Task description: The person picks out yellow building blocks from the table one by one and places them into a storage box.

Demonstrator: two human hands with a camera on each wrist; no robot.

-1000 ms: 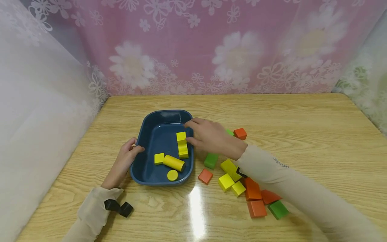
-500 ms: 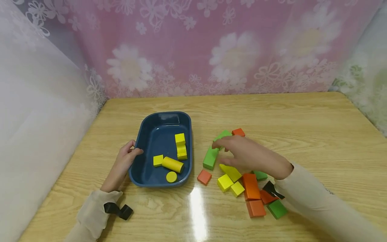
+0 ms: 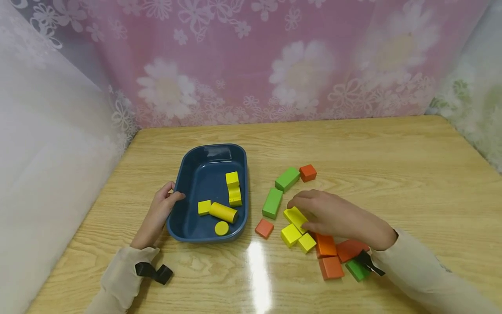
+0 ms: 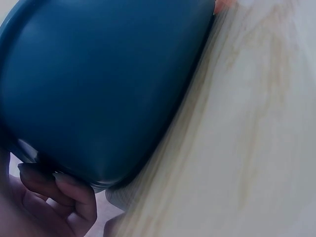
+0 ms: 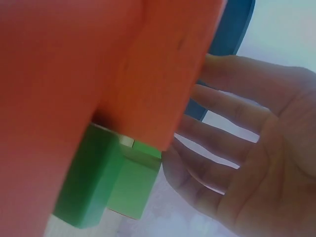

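Observation:
A dark blue tray [image 3: 245, 174] stands on the table, holding several yellow wooden blocks, among them a cylinder [image 3: 223, 212] and a round disc [image 3: 221, 228]. My left hand [image 3: 158, 213] grips its left rim, thumb over the inside wall and fingers outside; the left wrist view shows those fingers curled against the tray [image 4: 98, 89]. To the right, my right hand [image 3: 333, 213] pinches a yellow block with a hollowed top [image 3: 295, 218] between thumb and fingers, at the pile. In the right wrist view, orange blocks hide the fingertips of the right hand [image 5: 256, 133].
Two yellow cubes [image 3: 290, 235] lie right by the pinched block. Green blocks [image 3: 272, 203] and a small red block [image 3: 264, 228] lie between tray and right hand. A red cube [image 3: 307, 172] is farther back. Orange blocks [image 3: 331, 267] sit beneath the right wrist. A floral curtain hangs behind the table.
My right hand has drawn back from the tray's right side, moved right over the loose blocks and come down on the hollowed yellow block. The left hand keeps its hold on the tray.

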